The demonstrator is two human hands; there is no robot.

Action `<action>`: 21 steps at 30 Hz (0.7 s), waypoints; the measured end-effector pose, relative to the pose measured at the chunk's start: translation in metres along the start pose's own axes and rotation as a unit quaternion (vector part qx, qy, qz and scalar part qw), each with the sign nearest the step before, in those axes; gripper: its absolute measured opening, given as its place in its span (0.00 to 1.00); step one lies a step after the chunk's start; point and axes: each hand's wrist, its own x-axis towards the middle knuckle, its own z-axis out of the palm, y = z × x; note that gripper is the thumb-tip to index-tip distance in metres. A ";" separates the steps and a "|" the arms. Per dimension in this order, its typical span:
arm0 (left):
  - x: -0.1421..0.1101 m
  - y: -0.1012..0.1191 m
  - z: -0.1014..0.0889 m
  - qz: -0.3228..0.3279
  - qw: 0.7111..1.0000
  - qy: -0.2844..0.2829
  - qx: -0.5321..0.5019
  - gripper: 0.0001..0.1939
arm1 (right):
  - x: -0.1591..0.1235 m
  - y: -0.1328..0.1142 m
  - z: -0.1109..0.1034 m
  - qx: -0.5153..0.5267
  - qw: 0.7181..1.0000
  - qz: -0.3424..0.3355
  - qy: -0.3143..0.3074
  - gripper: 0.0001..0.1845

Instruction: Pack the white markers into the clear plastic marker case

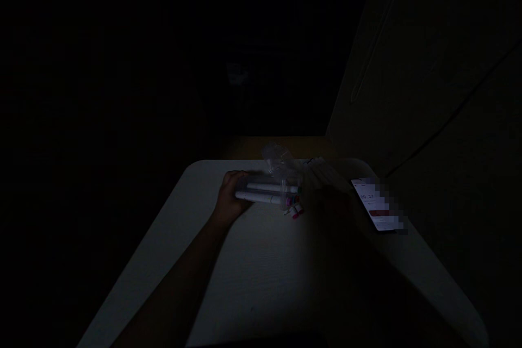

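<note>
Markers (267, 193), a white bundle lying crosswise at the counter's (244, 272) twelve o'clock, gripped at the nine o'clock end by the left hand (229, 196), fingers curled around the barrels, with coloured caps poking out at three o'clock under a clear plastic bag (279, 160). Best kept bunched and level so none slips loose from the capped end. Right hand lost in shadow near a lit phone (375, 204) at two o'clock, grip impossible to tell.
</note>
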 end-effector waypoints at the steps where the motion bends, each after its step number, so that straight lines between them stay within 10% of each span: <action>1: 0.000 0.000 0.000 -0.004 1.000 -0.004 0.005 0.22 | 0.000 0.000 -0.001 -0.001 1.000 -0.002 -0.004 0.20; 12: -0.001 -0.003 0.001 -0.002 1.000 -0.006 0.000 0.23 | 0.003 0.000 -0.004 0.028 1.000 -0.011 0.000 0.19; 21: -0.001 -0.002 0.001 0.021 1.000 0.009 -0.011 0.22 | 0.006 0.010 -0.002 0.119 0.985 0.000 0.126 0.18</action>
